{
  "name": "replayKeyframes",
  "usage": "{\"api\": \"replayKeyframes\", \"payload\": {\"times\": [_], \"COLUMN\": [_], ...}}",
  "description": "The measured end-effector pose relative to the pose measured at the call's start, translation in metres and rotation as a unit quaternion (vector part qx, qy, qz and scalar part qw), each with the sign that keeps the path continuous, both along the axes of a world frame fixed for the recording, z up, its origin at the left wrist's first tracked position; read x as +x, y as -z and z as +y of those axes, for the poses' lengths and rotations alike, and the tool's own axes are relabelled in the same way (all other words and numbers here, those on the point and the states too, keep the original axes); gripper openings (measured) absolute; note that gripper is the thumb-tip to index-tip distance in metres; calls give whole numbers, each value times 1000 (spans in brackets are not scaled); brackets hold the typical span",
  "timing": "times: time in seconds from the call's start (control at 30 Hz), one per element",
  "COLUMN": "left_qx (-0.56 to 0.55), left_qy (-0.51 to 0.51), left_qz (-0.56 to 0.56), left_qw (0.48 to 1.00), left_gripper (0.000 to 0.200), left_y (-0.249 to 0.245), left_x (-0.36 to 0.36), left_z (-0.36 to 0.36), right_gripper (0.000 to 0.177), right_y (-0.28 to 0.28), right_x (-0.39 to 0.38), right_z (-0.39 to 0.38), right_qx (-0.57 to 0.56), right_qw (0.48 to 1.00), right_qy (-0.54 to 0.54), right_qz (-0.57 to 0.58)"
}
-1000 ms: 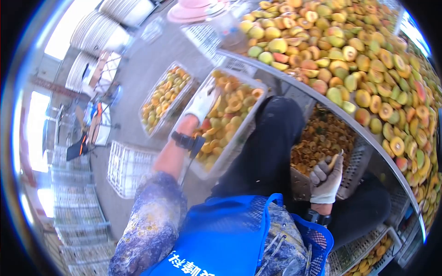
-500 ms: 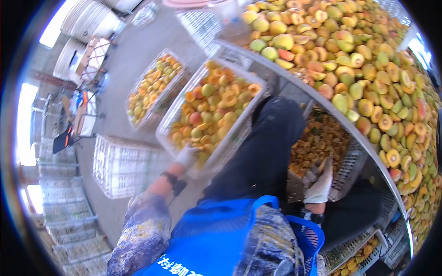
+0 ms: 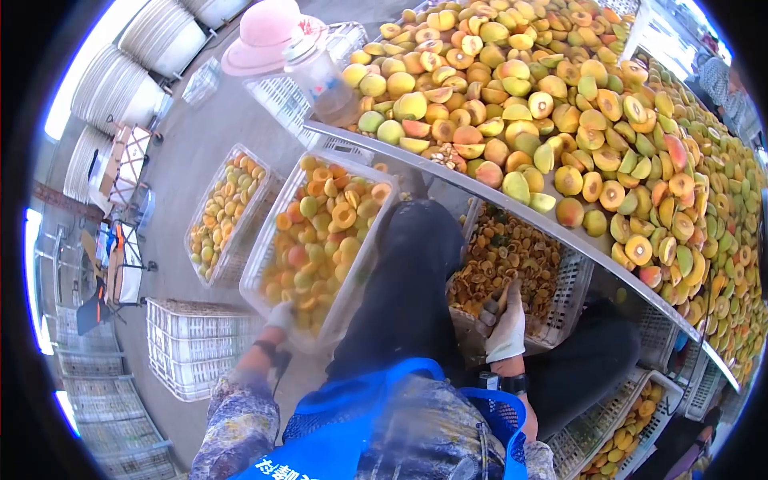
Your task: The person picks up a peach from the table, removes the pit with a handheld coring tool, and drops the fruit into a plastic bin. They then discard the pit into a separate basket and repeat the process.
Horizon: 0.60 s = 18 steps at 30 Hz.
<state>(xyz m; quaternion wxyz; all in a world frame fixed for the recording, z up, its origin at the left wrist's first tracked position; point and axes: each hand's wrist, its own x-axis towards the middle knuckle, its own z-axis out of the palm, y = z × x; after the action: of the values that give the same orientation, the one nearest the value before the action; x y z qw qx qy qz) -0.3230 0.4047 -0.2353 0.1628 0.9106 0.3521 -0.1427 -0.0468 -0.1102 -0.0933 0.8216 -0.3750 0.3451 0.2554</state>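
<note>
My left hand (image 3: 280, 318), in a pale glove and smeared by motion, is at the near corner of a white crate (image 3: 254, 280) heaped with yellow peaches (image 3: 308, 240); its fingers do not show clearly. Between my legs, my right hand (image 3: 506, 330) is closed in a white glove with greyed fingertips, and I cannot tell what it holds. It is over the near edge of a crate (image 3: 572, 292) filled with brownish-orange peach scraps (image 3: 512, 256). Above it slopes the metal edge of a table (image 3: 560, 234) piled with halved and whole peaches (image 3: 512, 96).
A second peach crate (image 3: 232, 216) stands left of the first. Nearer me are stacked white crates (image 3: 196, 348). A pink hat (image 3: 270, 32) and a clear plastic jug (image 3: 320, 80) are by the table's far left corner. Another person's patterned sleeve (image 3: 728, 92) shows at far right.
The view has shifted, bringing the pink hat into sight. My left hand has drawn back from the peaches to the crate's near corner. My right hand stays at the scrap crate.
</note>
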Motion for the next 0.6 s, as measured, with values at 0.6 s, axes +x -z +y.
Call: {"api": "replayKeyframes", "payload": {"times": [0.6], "left_qx": [40], "left_qy": [581], "left_qz": [-96], "left_qw": [808], "left_gripper": [43], "left_y": [-264], "left_x": [479], "left_z": [-386], "right_gripper": [38], "right_y": [5], "right_x": [4], "right_z": [-13], "right_qx": [69], "right_qw": [986], "right_qy": [-46], "right_qz": [-145]}}
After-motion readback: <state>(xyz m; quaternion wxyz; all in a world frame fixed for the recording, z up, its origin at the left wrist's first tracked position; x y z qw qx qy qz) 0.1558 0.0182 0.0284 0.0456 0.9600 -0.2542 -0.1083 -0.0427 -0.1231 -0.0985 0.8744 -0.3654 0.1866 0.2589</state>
